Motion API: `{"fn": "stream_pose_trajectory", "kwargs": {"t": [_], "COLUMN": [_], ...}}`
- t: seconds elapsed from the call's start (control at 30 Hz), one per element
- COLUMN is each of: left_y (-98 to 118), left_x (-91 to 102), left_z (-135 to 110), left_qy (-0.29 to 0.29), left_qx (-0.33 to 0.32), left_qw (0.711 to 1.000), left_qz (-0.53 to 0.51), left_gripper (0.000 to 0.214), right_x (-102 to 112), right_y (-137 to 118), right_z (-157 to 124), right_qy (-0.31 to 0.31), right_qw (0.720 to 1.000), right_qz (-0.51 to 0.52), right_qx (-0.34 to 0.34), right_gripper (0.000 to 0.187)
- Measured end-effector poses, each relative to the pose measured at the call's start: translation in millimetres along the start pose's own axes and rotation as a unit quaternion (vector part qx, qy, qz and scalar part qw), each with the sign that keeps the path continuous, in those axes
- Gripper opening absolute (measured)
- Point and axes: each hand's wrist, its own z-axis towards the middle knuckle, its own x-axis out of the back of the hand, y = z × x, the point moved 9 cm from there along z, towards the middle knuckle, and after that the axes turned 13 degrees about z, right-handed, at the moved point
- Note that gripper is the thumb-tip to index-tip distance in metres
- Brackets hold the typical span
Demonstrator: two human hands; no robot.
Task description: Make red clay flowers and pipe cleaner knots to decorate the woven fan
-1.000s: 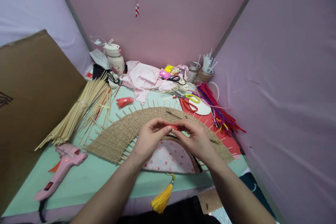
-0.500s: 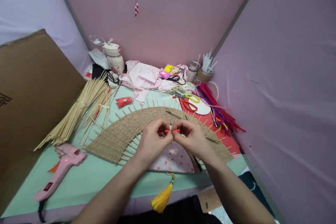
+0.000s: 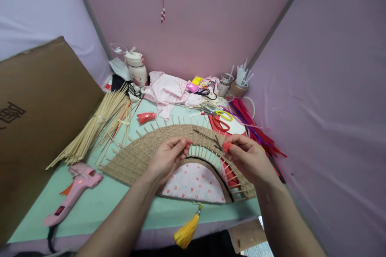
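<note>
A fan-shaped woven arch (image 3: 141,150) of tan cord on thin sticks lies on the mint-green table (image 3: 99,204). My left hand (image 3: 167,158) hovers over the arch's middle, its fingers pinched on a small red piece at the fingertips. My right hand (image 3: 249,156) is over the arch's right side and pinches another small red piece (image 3: 226,146). The two hands are apart. A pink dotted cloth (image 3: 193,182) shows under the arch, and a yellow tassel (image 3: 187,231) hangs at the table's front edge.
A pink glue gun (image 3: 74,188) lies at front left beside a bundle of bamboo sticks (image 3: 96,126). A cardboard sheet (image 3: 36,104) leans at left. Scissors (image 3: 218,118), pipe cleaners (image 3: 253,128), cups (image 3: 232,82), pink fabric (image 3: 165,90) and a bottle (image 3: 137,66) crowd the back.
My hands, pinched together on one short red piece before, have pulled apart; each now holds a red bit. The right hand moved right. The view shifted slightly.
</note>
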Motion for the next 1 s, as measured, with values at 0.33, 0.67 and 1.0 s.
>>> {"fn": "stream_pose_trajectory", "kwargs": {"t": [0.33,0.67,1.0], "left_y": [4,25,41], "left_x": [13.0,53.6,77.1], "left_z": [-2,6,8], "left_qy": [0.028,0.149,0.164], "left_qx": [-0.048,-0.043,-0.083], "left_qw": [0.998,0.983,0.980], "left_qz": [-0.019,-0.097,-0.082], "left_gripper": [0.059,0.022,0.016], "right_x": [-33,-82,-120], "right_y": [8,27,52], "right_z": [34,92,125], "right_qy": [-0.058,-0.140,-0.199], "right_qw": [0.998,0.988,0.976], "right_qz": [-0.012,0.048,-0.077], "right_qx": [-0.009,-0.043,-0.052], "right_gripper": [0.042,0.031,0.023]}}
